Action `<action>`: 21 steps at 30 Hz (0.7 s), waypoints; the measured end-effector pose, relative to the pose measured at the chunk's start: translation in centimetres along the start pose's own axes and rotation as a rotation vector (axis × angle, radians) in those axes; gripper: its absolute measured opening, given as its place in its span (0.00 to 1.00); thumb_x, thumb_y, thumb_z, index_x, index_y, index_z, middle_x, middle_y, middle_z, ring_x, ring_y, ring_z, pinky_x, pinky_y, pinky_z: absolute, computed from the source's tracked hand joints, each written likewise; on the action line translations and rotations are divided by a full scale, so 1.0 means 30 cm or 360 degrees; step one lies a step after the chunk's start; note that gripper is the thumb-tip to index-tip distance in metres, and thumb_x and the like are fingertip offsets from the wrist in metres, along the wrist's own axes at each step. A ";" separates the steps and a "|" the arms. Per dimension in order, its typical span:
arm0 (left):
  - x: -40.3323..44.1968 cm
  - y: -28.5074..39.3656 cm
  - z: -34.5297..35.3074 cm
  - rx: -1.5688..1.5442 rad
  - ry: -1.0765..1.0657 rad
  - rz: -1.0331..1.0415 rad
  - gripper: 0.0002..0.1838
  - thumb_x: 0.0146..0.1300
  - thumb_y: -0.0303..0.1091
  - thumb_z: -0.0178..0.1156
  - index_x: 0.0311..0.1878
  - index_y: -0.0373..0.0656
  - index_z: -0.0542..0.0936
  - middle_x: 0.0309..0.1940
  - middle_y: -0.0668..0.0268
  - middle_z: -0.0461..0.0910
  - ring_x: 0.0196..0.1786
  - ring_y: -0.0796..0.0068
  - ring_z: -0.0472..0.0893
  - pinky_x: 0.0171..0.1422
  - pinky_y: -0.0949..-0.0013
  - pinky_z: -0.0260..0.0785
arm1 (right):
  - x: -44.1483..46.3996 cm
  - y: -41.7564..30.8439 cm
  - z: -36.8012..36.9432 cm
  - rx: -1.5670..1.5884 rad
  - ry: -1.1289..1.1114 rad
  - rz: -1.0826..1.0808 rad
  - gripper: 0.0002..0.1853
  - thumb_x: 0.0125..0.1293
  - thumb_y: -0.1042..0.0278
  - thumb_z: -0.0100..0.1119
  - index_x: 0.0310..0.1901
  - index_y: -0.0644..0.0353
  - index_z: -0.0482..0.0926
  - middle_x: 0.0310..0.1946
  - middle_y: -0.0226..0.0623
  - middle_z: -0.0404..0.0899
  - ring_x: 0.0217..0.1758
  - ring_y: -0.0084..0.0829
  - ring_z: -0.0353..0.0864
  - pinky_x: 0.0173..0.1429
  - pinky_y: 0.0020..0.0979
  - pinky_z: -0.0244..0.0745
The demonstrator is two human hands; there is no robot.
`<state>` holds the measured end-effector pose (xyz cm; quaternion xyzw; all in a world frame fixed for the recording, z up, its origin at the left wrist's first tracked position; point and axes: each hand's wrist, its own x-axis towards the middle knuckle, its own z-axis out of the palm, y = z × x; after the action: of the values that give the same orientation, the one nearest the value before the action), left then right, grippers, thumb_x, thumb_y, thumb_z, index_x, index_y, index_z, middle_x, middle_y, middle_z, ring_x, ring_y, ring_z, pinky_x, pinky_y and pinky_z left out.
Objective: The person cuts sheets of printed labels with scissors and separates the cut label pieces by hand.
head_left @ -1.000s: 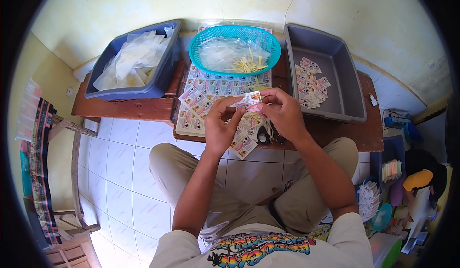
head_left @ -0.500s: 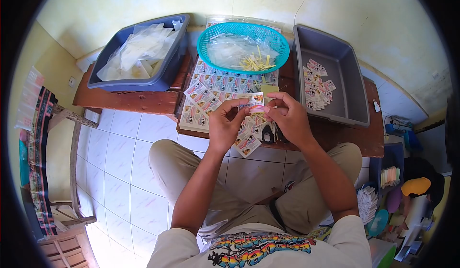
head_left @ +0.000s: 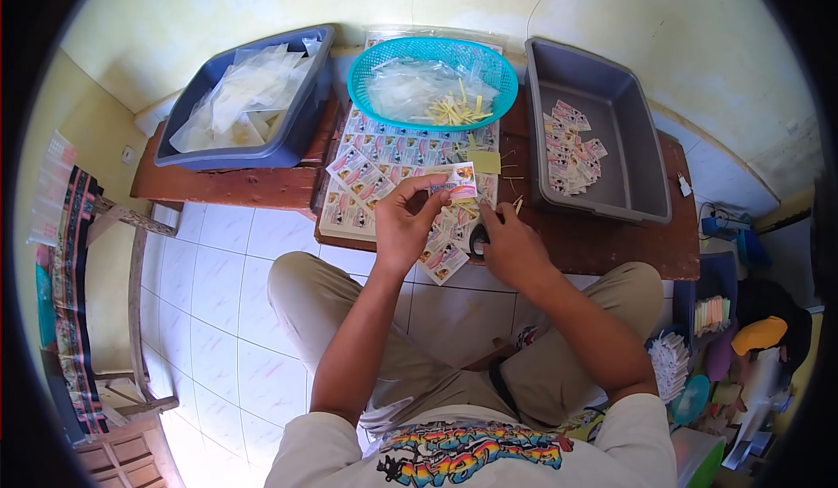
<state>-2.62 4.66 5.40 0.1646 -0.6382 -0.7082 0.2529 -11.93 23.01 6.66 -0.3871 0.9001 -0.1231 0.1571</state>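
Observation:
My left hand (head_left: 405, 222) pinches a small printed paper label (head_left: 452, 182) between thumb and fingers, above the stack of printed sheets. My right hand (head_left: 518, 248) is lower and to the right, its fingers curled over a pair of scissors (head_left: 477, 240). One black handle loop shows beside these fingers; the rest is mostly hidden. Under and around both hands lie loose labels (head_left: 443, 261) and cut strips. A larger printed piece (head_left: 359, 172) lies left of my left hand, on the sheet stack (head_left: 349, 219).
A turquoise basket (head_left: 356, 95) holds clear plastic bags and yellow strips. To its left, a blue-grey tub (head_left: 288, 143) contains translucent sheets. The grey tub (head_left: 602, 205) at right holds cut labels. All rest along a brown wooden bench (head_left: 668, 248).
My right hand has let go of the label and moved down to the scissors. My left hand keeps the label, now tilted slightly. The view has shifted a little.

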 end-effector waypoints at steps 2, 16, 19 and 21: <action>0.003 0.001 0.004 0.0017 -0.0005 -0.0001 0.14 0.72 0.20 0.68 0.59 0.31 0.84 0.44 0.60 0.89 0.46 0.79 0.87 0.52 0.74 0.81 | 0.003 -0.003 0.018 -0.0005 0.0021 -0.0022 0.40 0.65 0.67 0.69 0.78 0.60 0.64 0.63 0.55 0.72 0.55 0.60 0.85 0.58 0.53 0.83; -0.006 0.043 -0.005 -0.0002 0.0091 -0.0021 0.14 0.70 0.23 0.71 0.57 0.33 0.86 0.40 0.63 0.89 0.41 0.81 0.86 0.47 0.76 0.78 | 0.033 0.004 -0.009 0.0129 0.0033 0.0061 0.42 0.60 0.69 0.69 0.76 0.64 0.66 0.60 0.58 0.74 0.56 0.60 0.84 0.61 0.54 0.82; 0.001 0.036 -0.014 -0.0056 0.0115 -0.0012 0.14 0.70 0.23 0.71 0.57 0.33 0.86 0.40 0.63 0.90 0.41 0.82 0.86 0.47 0.75 0.78 | 0.016 0.028 -0.044 0.0291 0.0108 -0.0116 0.41 0.58 0.68 0.71 0.74 0.67 0.69 0.58 0.58 0.75 0.55 0.58 0.84 0.61 0.53 0.82; 0.007 0.040 -0.022 -0.0025 0.0149 -0.0007 0.13 0.70 0.22 0.71 0.56 0.33 0.86 0.40 0.62 0.90 0.41 0.82 0.86 0.46 0.76 0.78 | 0.008 0.039 -0.072 0.0398 0.0140 -0.0240 0.41 0.56 0.66 0.72 0.73 0.69 0.70 0.56 0.57 0.76 0.55 0.56 0.84 0.61 0.52 0.82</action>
<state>-2.23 3.93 6.52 0.1968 -0.6197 -0.7054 0.2822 -13.68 23.82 8.20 -0.4253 0.8521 -0.2627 0.1549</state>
